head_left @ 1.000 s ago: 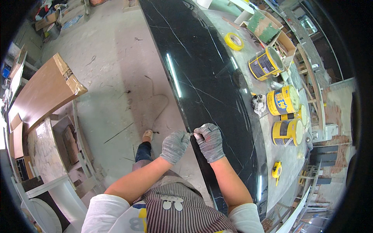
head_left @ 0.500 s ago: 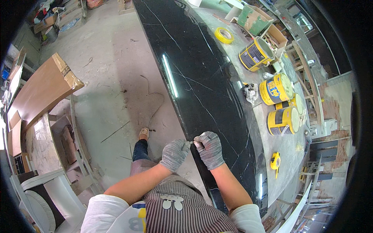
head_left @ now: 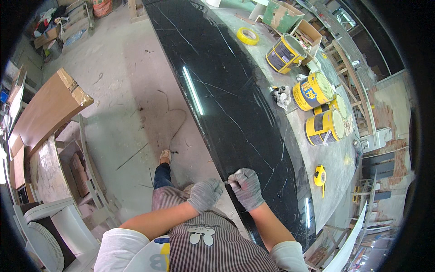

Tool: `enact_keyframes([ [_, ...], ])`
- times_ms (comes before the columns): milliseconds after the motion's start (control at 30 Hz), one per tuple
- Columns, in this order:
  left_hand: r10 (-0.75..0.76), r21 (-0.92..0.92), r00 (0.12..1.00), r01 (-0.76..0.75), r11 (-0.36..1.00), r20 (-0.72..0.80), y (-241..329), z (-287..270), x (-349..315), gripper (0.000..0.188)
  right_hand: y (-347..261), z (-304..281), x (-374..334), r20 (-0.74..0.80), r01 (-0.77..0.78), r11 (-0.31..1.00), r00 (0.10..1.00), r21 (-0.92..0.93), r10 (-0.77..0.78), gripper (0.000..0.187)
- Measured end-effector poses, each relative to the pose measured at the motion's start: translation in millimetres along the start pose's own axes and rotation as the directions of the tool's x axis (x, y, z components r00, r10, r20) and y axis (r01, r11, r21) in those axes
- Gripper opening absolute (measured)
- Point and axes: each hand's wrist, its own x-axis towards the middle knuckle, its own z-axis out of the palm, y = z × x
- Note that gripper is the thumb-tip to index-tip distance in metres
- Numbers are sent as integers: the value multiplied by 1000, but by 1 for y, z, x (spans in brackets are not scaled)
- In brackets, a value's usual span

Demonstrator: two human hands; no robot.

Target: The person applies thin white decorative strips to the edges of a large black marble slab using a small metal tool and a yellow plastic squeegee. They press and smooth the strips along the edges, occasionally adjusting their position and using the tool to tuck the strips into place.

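A long black stone slab [head_left: 231, 102] with white veins runs away from me, its left edge passing between my hands. My left hand [head_left: 205, 195], in a grey knit glove, hangs just outside that edge with its fingers closed. My right hand [head_left: 247, 188], gloved alike, is closed in a pinch at the edge, resting over the slab's top. The two hands' fingertips almost meet. Whatever lies between the fingers is too small or hidden to make out.
Right of the slab, a grey surface holds a tape measure [head_left: 320, 176], yellow cans [head_left: 324, 127], an open can [head_left: 285, 53], a crumpled wad [head_left: 282, 97] and a yellow tape roll [head_left: 248, 36]. Cardboard boxes [head_left: 281, 16] stand farther back. A brown panel [head_left: 50, 109] and white chair [head_left: 68, 229] are left.
Both hands have come a little nearer to me along the slab's edge, still closed and close together. The view has shifted slightly, so the cans and tape roll appear farther up and left.
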Motion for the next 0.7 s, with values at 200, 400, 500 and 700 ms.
enact_keyframes([
  [200, 98, -82, 986, -88, 993, 131, 11, -17, -1, 19, -13, -28, -23, 182, -158, 984, 973, 86, 141, 13],
  [400, 55, 18, 992, -53, 998, -113, -7, -59, 42, 21, -9, -16, -25, 14, -258, 939, 965, 229, 261, 19],
  [500, -128, 22, 896, 152, 988, -426, -35, -99, 106, 26, 1, -8, -20, -126, -250, 928, 948, 277, 293, 18],
  [700, -577, 170, 778, 622, 764, -249, -37, -149, 213, 45, 22, 7, 12, -276, -241, 945, 914, 223, 298, 16],
])
